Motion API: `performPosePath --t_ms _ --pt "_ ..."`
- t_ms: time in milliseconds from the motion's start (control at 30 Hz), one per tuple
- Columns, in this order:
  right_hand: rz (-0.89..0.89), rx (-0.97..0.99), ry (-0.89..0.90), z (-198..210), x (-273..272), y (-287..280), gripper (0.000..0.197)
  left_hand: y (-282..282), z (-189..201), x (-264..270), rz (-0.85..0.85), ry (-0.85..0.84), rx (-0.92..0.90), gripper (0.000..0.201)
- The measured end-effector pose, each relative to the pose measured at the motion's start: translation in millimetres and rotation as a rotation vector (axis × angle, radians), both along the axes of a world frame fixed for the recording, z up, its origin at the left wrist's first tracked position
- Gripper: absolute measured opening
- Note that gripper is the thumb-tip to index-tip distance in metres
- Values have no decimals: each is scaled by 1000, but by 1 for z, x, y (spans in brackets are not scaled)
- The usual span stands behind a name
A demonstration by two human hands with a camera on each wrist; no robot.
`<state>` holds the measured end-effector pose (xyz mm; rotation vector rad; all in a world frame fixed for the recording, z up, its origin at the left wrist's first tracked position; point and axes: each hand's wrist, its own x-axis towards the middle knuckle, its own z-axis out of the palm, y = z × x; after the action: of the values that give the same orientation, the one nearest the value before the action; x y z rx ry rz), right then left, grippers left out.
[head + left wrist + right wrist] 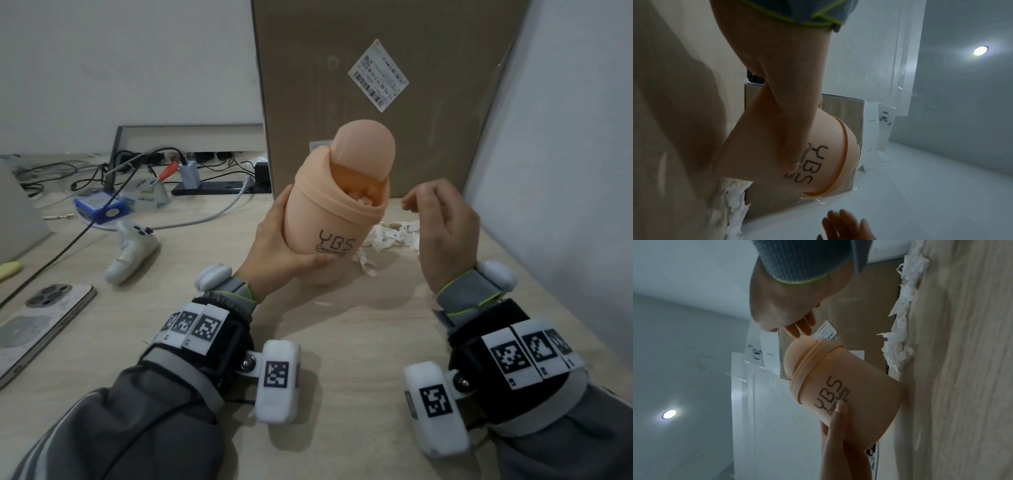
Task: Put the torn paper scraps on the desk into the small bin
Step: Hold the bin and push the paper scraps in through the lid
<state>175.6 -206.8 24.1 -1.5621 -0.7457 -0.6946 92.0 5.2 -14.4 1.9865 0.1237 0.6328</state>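
My left hand (284,240) grips the small peach bin (329,233) round its lower body and holds it tilted, its base on the desk. The bin's swing lid (364,150) is tipped open, and paper scraps (363,198) show inside the mouth. My right hand (416,202) hovers just right of the mouth, fingers loosely curled and holding nothing. Torn white scraps (394,234) lie on the desk behind and below that hand. The left wrist view shows my thumb across the bin (824,159). The right wrist view shows the bin (859,399) and the scrap pile (900,331).
A tall cardboard box (376,85) stands right behind the bin. A white panel (565,171) closes the right side. To the left lie a white controller (132,250), a phone (41,322), a blue box (99,207) and a power strip with cables (212,186).
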Motion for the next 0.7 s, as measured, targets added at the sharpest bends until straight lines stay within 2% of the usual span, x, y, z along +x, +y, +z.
performPosePath --t_ms 100,200,267,433,500,600,700 --pt "-68 -38 161 -7 11 3 13 3 0 0 47 -42 -100 130" --pt "-33 -327 267 -20 21 8 2 7 1 0 113 -79 -164 130" --pt "5 -544 292 -31 26 11 13 10 0 0 155 -101 -190 130" --pt "47 -961 312 -45 38 25 55 17 -3 3 211 -114 -190 129" --pt "22 -1120 290 -48 43 33 63 18 -5 5 216 -99 -185 129" --pt "16 -1235 303 -48 44 40 56 22 -9 7 223 -81 -177 127" --pt "14 -1179 262 -44 41 38 38 23 -11 7 220 -72 -178 126"
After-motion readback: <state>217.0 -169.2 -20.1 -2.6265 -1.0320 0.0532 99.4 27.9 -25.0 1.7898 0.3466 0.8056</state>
